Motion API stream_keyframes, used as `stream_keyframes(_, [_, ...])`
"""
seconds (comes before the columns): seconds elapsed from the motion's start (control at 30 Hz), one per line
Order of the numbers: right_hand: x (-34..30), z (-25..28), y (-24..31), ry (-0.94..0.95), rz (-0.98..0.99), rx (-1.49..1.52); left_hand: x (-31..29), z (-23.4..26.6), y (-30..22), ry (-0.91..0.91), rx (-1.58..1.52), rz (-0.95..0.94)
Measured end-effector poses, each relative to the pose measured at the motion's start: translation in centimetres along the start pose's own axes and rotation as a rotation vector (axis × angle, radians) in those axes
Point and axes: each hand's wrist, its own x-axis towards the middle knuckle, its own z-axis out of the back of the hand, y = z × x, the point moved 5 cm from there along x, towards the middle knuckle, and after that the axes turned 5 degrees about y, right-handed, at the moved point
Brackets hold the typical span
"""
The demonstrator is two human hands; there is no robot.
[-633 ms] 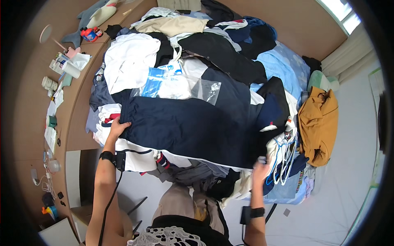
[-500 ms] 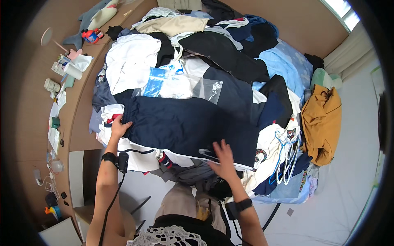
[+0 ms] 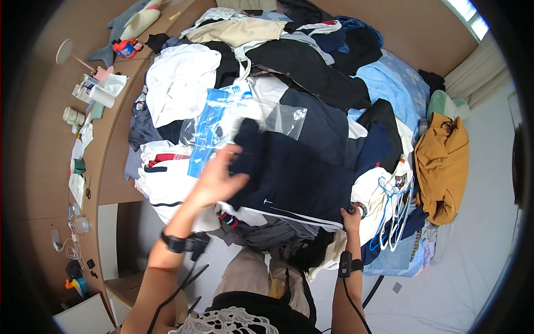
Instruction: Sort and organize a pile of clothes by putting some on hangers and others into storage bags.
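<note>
Navy sports pants with white piping along the near edge lie across the pile of clothes in front of me. My left hand, blurred by motion, is at their left end, where the waistband end rises bunched and folded inward. Its fingers and thumb appear closed round the cloth. At the near right corner of the pants, my right hand pinches the edge between thumb and fingers. Just beyond my left hand lies a clear and blue plastic bag.
White shirts, black garments and beige cloth heap over the bed. White and blue hangers rest at the right, near a mustard jacket. A cluttered wooden desk runs along the left.
My left hand has moved right, bringing the waistband end of the pants inward and off the white clothes. The right hand went from lying spread on the pants to gripping their near right corner.
</note>
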Motion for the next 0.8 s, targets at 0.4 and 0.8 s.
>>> stream_keyframes(0.4, [1.7,3.6,-6.8,0.958,-0.160,1.358,2.6,-22.7,-5.8,0.076,0.317,-0.186])
stream_keyframes(0.8, [-0.1,3.5,1.9,0.399,-0.165,0.787,-0.3,-19.2,7.9,0.074,-0.189,0.171])
